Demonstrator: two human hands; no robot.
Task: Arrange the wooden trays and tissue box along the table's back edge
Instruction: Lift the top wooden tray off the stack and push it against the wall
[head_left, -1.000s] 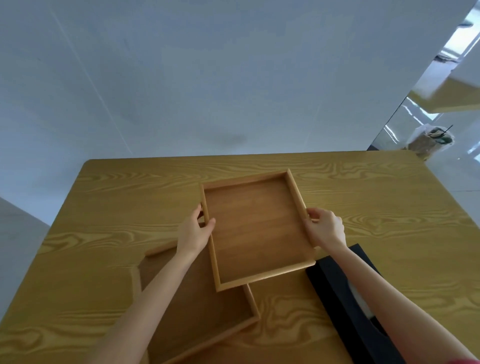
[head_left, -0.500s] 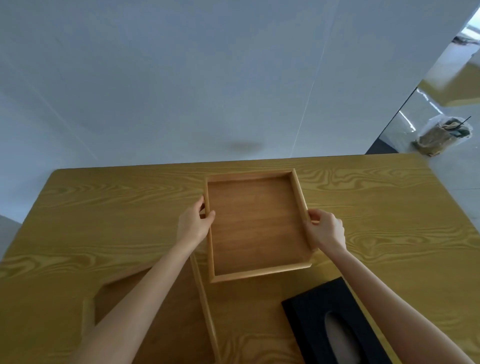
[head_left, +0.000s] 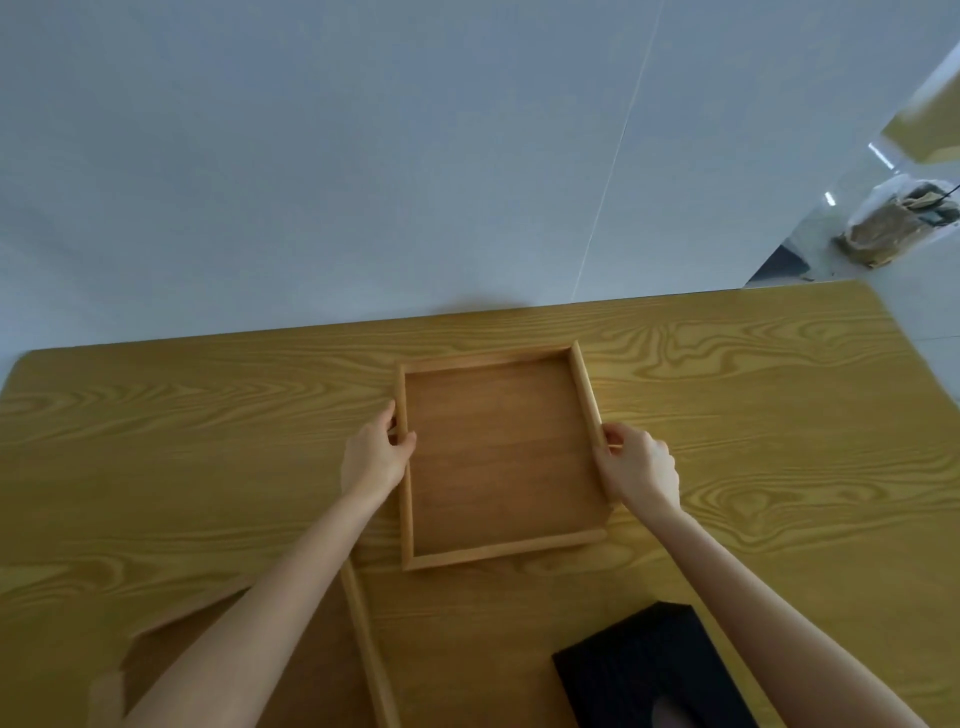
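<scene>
Head view shows the smaller wooden tray (head_left: 498, 457) lying flat on the table (head_left: 779, 415), its long axis running away from the person toward the back edge (head_left: 363, 332). Its far rail sits near that edge but apart from it, with a strip of bare tabletop between. The left hand (head_left: 375, 457) pinches the left rail, thumb inside and fingers outside; the right hand (head_left: 638, 465) clasps the right rail at about the same point along its length. Both grips fall slightly past the tray's middle, so a straight push forward looks like what closes the gap. Open tabletop lies to either side of the tray along the back edge. Nearer the person, a second wooden tray (head_left: 332, 665) lies partly under the left forearm, and the black tissue box (head_left: 639, 670) sits under the right forearm, both well short of the back edge.
</scene>
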